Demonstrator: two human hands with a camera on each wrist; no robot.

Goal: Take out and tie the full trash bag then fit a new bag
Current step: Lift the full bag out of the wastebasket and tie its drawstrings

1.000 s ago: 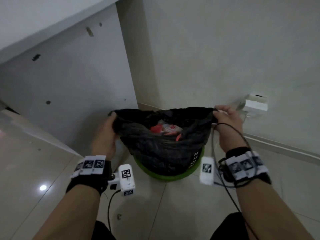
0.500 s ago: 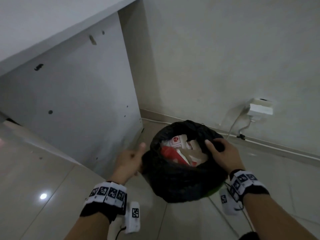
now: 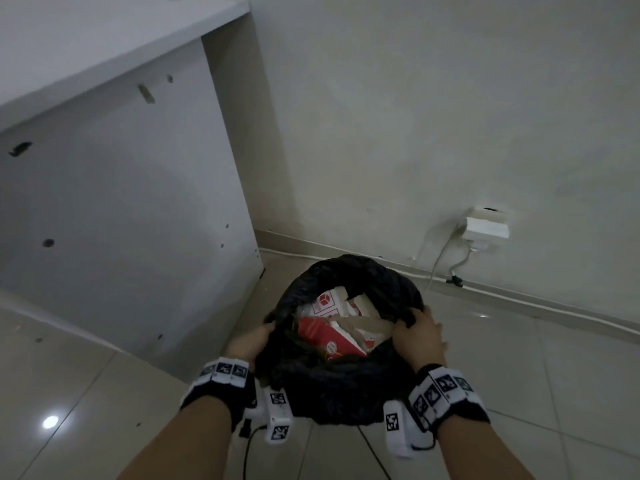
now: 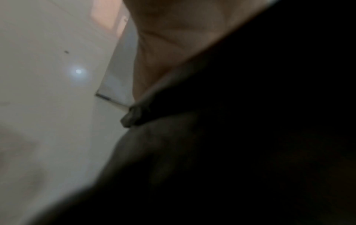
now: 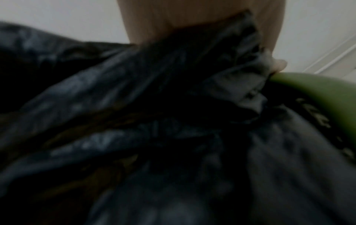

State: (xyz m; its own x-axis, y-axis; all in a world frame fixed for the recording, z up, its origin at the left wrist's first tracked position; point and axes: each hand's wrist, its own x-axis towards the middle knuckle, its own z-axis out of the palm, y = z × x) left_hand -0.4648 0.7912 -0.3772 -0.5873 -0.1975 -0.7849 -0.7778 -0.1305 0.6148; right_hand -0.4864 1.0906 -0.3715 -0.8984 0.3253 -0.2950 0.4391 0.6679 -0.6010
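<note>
A black trash bag [image 3: 346, 386] stands on the floor, its mouth open on red and white cartons [image 3: 332, 336]. My left hand [image 3: 251, 342] grips the bag's left rim, and my right hand [image 3: 417, 332] grips the right rim with fingers curled over the edge. In the right wrist view crumpled black bag [image 5: 154, 121] fills the frame below my right hand [image 5: 192, 22], and a strip of the green bin [image 5: 318, 91] shows at the right. The left wrist view is mostly dark bag [image 4: 250, 137] under my left hand [image 4: 173, 38]. In the head view the bag hides the bin.
A white cabinet side panel [image 3: 121, 220] stands close on the left. The wall behind carries a white socket box [image 3: 486, 230] with cables [image 3: 440, 258] running along the skirting. Glossy floor tiles [image 3: 86, 410] spread around the bag.
The bag's rim was stretched wide between my raised hands; it has since dropped lower and my hands have come closer together on the rim. The view has tilted down over the bag.
</note>
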